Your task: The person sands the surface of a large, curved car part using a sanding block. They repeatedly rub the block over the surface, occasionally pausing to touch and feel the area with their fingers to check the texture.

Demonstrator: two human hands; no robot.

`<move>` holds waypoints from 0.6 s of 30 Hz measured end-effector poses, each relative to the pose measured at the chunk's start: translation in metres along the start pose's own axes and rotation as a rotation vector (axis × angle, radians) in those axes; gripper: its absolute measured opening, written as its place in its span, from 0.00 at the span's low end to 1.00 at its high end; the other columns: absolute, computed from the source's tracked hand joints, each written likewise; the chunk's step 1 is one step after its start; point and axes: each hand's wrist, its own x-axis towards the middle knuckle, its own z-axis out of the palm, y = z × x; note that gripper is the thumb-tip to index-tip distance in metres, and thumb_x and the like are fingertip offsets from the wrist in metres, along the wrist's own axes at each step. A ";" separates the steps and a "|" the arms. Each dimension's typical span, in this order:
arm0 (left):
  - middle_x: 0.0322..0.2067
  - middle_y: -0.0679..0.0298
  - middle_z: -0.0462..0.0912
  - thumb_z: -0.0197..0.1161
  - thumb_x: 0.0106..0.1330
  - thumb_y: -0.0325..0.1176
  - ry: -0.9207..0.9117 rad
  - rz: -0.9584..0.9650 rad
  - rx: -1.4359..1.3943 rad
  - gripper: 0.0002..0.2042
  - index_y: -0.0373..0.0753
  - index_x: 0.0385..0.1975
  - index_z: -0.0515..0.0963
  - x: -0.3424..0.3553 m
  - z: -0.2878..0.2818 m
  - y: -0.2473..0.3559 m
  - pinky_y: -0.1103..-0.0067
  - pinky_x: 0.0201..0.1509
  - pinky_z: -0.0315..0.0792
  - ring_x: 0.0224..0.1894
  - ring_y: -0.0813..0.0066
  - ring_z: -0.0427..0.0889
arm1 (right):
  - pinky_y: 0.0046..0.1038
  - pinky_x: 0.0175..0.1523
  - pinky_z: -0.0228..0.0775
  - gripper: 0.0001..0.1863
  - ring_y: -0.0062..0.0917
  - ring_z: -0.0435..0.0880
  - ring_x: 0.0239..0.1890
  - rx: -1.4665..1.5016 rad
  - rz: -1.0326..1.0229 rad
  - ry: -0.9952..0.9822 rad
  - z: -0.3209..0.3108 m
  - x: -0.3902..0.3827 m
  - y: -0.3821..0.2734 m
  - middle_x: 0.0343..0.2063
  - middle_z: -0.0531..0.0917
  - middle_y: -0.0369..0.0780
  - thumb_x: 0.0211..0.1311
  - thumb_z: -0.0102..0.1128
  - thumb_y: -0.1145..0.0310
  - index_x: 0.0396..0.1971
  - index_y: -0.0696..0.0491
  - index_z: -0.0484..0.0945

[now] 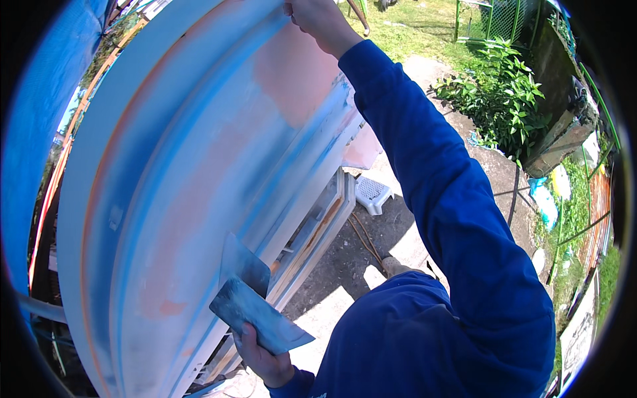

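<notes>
A large curved hull-like panel [186, 166], mottled white, blue and pink, fills the left half. My left hand [262, 355] grips a flat, blue-smeared spreader [255, 315] low beside the panel. A second blade with a dark lower part [249, 272] lies just behind it, against the panel from this view; whether I hold it too is unclear. My right hand [318, 23] is raised at the panel's upper edge with curled fingers; what they hold, if anything, is hidden.
A white stool [373, 192] stands on concrete beside stacked frames [332, 212] under the panel. Cords lie near my boot [395, 265]. A blue tarp [40, 132] hangs at left. Grass, a bush [497, 99], mesh fencing and bags [544, 199] are at right.
</notes>
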 end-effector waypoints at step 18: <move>0.51 0.54 0.80 0.60 0.70 0.34 -0.035 -0.024 0.025 0.23 0.32 0.61 0.66 0.000 0.016 -0.008 0.66 0.56 0.78 0.51 0.60 0.82 | 0.21 0.26 0.63 0.33 0.16 0.70 0.21 0.108 0.138 0.000 0.005 0.022 0.005 0.21 0.72 0.30 0.66 0.45 0.71 0.73 0.53 0.59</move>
